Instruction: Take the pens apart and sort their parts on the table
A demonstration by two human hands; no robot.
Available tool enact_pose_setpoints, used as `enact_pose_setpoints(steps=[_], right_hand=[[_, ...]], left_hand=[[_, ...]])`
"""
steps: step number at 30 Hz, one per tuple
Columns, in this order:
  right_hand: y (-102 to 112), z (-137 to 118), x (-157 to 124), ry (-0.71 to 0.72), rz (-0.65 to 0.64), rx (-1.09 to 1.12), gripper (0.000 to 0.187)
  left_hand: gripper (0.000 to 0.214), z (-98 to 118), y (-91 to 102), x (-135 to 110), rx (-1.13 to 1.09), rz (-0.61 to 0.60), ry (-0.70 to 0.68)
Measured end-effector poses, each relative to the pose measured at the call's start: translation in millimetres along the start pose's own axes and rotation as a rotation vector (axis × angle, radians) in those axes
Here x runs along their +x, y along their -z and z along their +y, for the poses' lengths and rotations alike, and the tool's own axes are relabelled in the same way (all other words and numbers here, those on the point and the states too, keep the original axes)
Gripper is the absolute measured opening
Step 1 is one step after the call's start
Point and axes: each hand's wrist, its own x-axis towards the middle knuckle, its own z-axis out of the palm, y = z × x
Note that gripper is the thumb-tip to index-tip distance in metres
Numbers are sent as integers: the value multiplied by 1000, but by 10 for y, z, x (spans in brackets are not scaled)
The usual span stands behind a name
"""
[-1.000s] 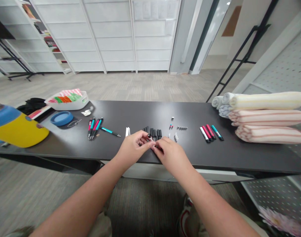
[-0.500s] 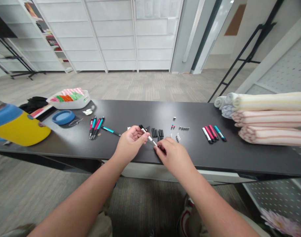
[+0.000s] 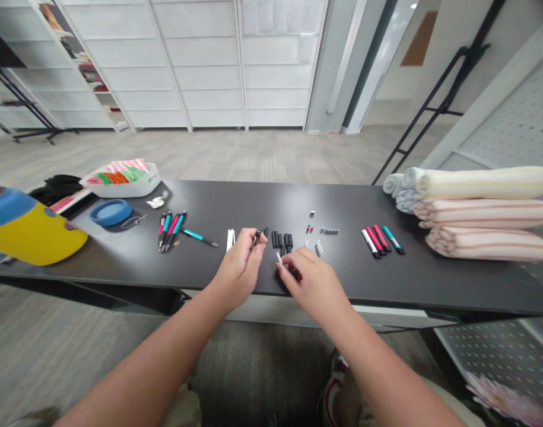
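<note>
My left hand (image 3: pixel 240 265) is closed in a pinch on a small black pen part (image 3: pixel 257 236), held just above the dark table (image 3: pixel 262 204). My right hand (image 3: pixel 309 277) is closed round a white pen part (image 3: pixel 279 257), whose tip pokes out to the left. The two hands sit a little apart at the table's near edge. Behind them lie a row of black pen sleeves (image 3: pixel 282 239), two white tubes (image 3: pixel 229 238) and several tiny parts (image 3: pixel 328 230).
Assembled pens (image 3: pixel 171 225) lie left of centre, with one teal pen (image 3: pixel 199 236) alone. More pens (image 3: pixel 380 238) lie on the right, beside rolled towels (image 3: pixel 480 210). A white tray (image 3: pixel 122 179), a blue ring (image 3: pixel 111 212) and a yellow and blue object (image 3: pixel 28 228) occupy the left end.
The hands held one pen piece together. They have pulled apart: the left hand has gone up and left with the black part, and the white part stays in the right hand.
</note>
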Motion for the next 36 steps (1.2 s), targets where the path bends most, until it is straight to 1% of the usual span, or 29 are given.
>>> enact_pose_setpoints(steps=[5,8,11,13,16,18,20,23,26,31,36], right_hand=[[32,-20,-16,21,28,42,13],[36,-23,-19,33,48,67,13],[38,-24,-29,36,52,79,13],[54,-23,-53,23,48,76,13],[119,0,-117,-17,40,50,13],[185,33,-168,-49,49,32,13],[253,76,-211,-75,68,30,14],[331,134,-247,-82,88,39,14],[362,163,-250,-77,96,37,14],[351,177,-224,-89,111,25,11],[326,194,-227,-82,103,8,12]], left_hand=[[23,37,-3,44,96,-79,-12],[21,38,-10,57,97,-134,-43],[25,35,-19,58,74,-157,-48],[26,36,-28,61,32,-136,-21],[24,61,-50,77,-56,-52,28],[20,106,-76,88,-83,-13,17],[17,172,-118,92,-88,-13,-12],[17,272,-209,79,-108,-60,-52],[15,315,-309,55,-154,-110,-97],[14,257,-411,22,-206,-178,-43],[15,195,-426,-7,-225,-202,-30]])
